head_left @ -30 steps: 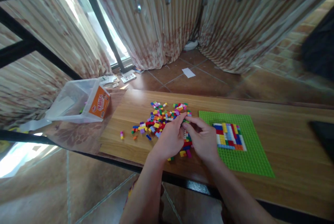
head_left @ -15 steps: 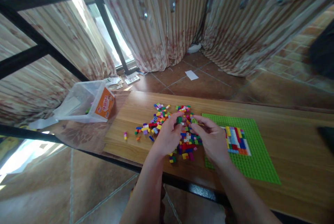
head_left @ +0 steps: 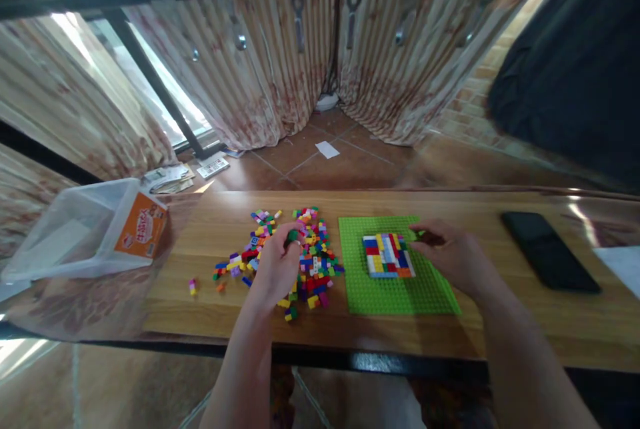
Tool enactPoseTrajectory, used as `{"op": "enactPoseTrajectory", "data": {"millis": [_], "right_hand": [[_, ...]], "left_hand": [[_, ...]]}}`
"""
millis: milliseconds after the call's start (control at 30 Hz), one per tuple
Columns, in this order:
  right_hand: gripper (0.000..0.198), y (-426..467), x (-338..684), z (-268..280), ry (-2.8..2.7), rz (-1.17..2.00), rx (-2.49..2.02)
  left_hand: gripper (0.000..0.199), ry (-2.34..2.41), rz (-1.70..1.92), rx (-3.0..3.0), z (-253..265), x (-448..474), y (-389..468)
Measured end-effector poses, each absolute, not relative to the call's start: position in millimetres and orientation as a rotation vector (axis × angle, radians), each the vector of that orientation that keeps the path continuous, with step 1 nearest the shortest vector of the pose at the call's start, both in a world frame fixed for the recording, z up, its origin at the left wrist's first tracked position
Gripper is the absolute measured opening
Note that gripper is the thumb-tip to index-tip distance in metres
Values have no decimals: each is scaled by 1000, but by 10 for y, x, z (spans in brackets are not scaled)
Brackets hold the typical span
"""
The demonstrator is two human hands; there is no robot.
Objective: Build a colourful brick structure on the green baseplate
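Observation:
My left hand (head_left: 280, 266) is closed around a dark green toy brick (head_left: 293, 236), with a small pale piece showing beside it. It hovers over a loose pile of colourful toy bricks (head_left: 315, 266). At the right edge of the green baseplate (head_left: 400, 299), my right hand (head_left: 447, 249) has its thumb and fingers pinched together. Whatever lies between those fingertips is too small to make out. Just left of them, a flat rectangular build of multicoloured bricks (head_left: 389, 256) sits on the baseplate.
A black phone (head_left: 547, 252) lies on the wooden table (head_left: 200, 302) at the right. Beyond the table's left end is a clear plastic box (head_left: 107, 216) with an orange label. One small pink and yellow piece (head_left: 193, 286) lies apart from the pile.
My right hand has moved right, from the brick pile to beside the build on the baseplate. My left hand stays over the pile with the green brick. The view has turned right.

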State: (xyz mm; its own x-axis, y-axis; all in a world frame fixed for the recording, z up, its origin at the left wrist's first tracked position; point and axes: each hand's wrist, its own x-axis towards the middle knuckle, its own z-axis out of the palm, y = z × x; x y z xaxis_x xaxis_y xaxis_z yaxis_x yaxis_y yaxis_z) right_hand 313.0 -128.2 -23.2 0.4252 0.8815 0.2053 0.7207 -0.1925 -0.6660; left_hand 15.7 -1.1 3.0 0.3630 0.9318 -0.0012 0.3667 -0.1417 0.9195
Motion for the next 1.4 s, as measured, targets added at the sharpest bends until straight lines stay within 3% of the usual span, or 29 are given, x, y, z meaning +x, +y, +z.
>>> {"op": "enactPoseTrajectory", "data": {"millis": [433,767,1400], "right_hand": [[36,-1194,3016,-308,-1523,433,-1835],[34,-1212,3027,-290,-1425,545,-1832],[35,-1207,3017,-331,-1599,422,-1833]], "left_hand": [[31,1146,697,1759,-41,522,-144],[35,1142,686,1817,-66,517,-136],[36,1144,674,1831,-48,512,-158]]}}
